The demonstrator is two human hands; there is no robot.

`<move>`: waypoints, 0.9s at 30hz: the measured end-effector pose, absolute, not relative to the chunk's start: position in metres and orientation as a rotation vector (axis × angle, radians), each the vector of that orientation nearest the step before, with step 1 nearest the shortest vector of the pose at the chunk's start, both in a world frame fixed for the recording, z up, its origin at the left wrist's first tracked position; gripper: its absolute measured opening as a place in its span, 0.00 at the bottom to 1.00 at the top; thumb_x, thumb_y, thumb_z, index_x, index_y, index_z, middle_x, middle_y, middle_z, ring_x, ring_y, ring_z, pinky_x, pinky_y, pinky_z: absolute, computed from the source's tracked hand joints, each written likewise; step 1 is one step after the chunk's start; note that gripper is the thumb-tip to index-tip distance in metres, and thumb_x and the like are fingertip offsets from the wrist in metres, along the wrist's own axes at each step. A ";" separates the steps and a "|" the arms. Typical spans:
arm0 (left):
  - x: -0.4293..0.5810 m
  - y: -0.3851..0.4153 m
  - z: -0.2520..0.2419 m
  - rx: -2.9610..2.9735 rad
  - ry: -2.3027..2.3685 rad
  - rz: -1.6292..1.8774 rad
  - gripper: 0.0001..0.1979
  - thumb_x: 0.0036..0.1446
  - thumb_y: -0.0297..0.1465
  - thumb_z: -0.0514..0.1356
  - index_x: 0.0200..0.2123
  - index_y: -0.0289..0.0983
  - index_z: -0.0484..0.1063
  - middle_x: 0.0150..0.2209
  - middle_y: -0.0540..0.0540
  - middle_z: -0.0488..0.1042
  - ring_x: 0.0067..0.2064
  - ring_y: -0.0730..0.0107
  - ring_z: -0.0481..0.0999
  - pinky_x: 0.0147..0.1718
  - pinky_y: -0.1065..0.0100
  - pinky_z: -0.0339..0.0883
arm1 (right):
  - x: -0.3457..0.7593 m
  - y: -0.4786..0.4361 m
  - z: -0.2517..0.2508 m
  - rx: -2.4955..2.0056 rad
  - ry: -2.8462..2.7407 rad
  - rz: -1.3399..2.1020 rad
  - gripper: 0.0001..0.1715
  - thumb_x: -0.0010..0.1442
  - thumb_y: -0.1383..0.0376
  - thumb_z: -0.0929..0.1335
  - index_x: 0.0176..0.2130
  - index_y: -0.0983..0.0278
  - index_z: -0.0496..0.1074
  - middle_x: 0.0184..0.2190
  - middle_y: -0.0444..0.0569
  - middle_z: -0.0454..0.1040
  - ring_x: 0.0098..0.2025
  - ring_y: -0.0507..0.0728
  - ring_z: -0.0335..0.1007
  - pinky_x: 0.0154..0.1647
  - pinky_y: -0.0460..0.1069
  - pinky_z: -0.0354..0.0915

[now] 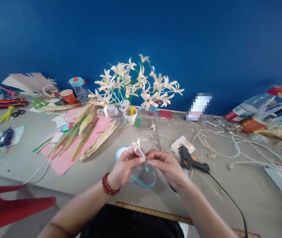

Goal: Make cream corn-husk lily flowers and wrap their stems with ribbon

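Between my two hands is a small white husk flower (137,144) with a stem partly wrapped in light blue tape. My left hand (128,165) pinches the stem just below the petals. Fingertips of my right hand (162,163) are closed on the light blue tape (143,183) close beside it, almost touching the left thumb. The tape hangs in a loop under the hands and leads to its roll (120,152), partly hidden behind my left hand. Past the hands, many finished white flowers (131,82) on green and blue stems stand in a paper cup (130,116).
At the right lies a black glue gun (192,159) with its cord, near a coiled white cable (235,143). Corn husks (86,124) rest on pink paper (60,165) to the left. A blue glue gun (3,138), scissors (18,113) and a red stool (12,208) are farther left.
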State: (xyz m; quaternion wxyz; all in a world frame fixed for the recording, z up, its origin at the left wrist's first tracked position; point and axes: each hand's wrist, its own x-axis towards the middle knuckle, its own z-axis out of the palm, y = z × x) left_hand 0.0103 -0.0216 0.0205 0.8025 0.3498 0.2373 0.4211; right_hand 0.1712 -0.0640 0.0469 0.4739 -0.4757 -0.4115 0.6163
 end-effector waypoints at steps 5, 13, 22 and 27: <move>0.011 -0.021 0.019 0.740 0.501 0.885 0.09 0.45 0.28 0.72 0.26 0.35 0.74 0.30 0.50 0.72 0.33 0.74 0.70 0.36 0.71 0.62 | 0.173 -0.064 0.045 -1.164 -0.998 1.546 0.11 0.49 0.60 0.76 0.26 0.64 0.76 0.28 0.45 0.70 0.33 0.54 0.63 0.38 0.48 0.59; 0.010 -0.022 0.016 0.744 0.495 0.872 0.08 0.46 0.27 0.71 0.27 0.35 0.75 0.31 0.50 0.72 0.34 0.73 0.70 0.37 0.71 0.61 | 0.176 -0.067 0.045 -1.204 -1.043 1.551 0.12 0.50 0.58 0.76 0.27 0.63 0.75 0.29 0.44 0.70 0.34 0.54 0.63 0.37 0.47 0.59; 0.010 -0.023 0.014 0.779 0.473 0.851 0.07 0.47 0.28 0.71 0.27 0.35 0.75 0.30 0.50 0.72 0.33 0.74 0.69 0.35 0.70 0.62 | 0.176 -0.068 0.046 -1.203 -1.081 1.563 0.10 0.51 0.61 0.74 0.27 0.64 0.73 0.26 0.42 0.68 0.31 0.53 0.59 0.34 0.47 0.56; 0.010 -0.024 0.014 0.791 0.477 0.845 0.08 0.47 0.28 0.71 0.28 0.35 0.75 0.30 0.50 0.72 0.32 0.74 0.69 0.35 0.71 0.62 | 0.175 -0.071 0.047 -1.225 -1.105 1.531 0.08 0.51 0.62 0.73 0.28 0.63 0.72 0.25 0.42 0.67 0.30 0.53 0.58 0.32 0.46 0.55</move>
